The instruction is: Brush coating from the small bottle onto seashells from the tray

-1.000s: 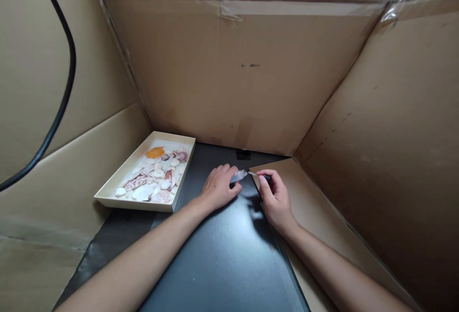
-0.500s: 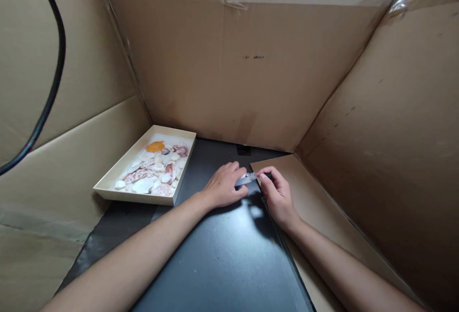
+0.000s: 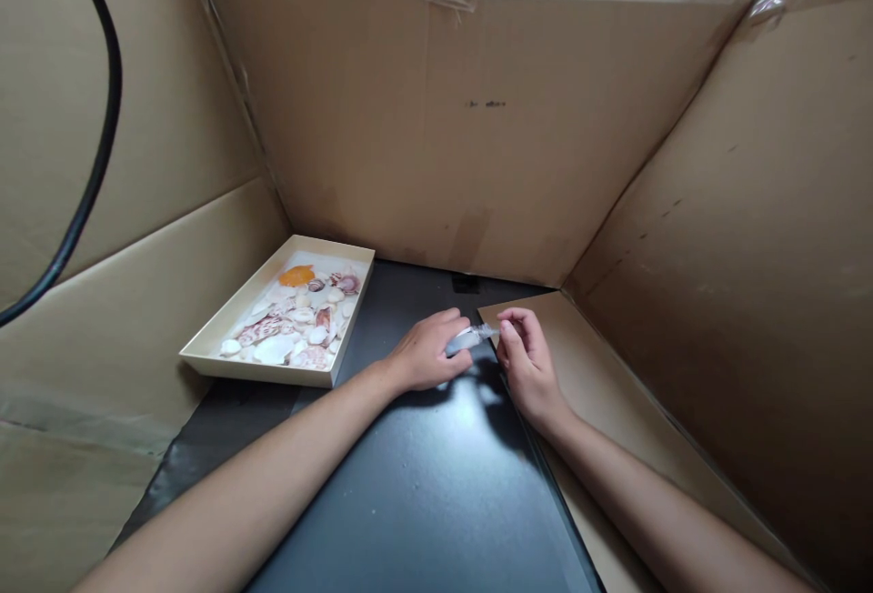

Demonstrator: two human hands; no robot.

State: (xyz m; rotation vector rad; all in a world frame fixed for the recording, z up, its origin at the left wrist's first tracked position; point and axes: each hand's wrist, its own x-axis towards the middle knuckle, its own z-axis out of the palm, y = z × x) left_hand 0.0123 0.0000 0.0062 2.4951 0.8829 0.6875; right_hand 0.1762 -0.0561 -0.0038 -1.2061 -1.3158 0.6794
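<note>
My left hand [image 3: 435,352] is closed around a small clear nozzle bottle [image 3: 469,339], low over the dark tabletop. The bottle lies nearly level, and its narrow tip points right. Just off that tip, the thumb and fingers of my right hand [image 3: 528,364] are pinched together. What sits between them, if anything, is hidden. To the left of my hands is a cream shallow tray [image 3: 259,376] of seashells [image 3: 273,329], with one orange piece [image 3: 296,276] near its far end.
Cardboard walls [image 3: 436,147] stand at the back and both sides. A flat cardboard sheet [image 3: 600,411] lies along the right side of the dark table [image 3: 409,493]. At upper left hangs a black cable [image 3: 113,102].
My right hand's fingertips have shifted slightly right and up, off the bottle's tip, and the dark bit seen at them no longer shows. My left hand keeps its hold.
</note>
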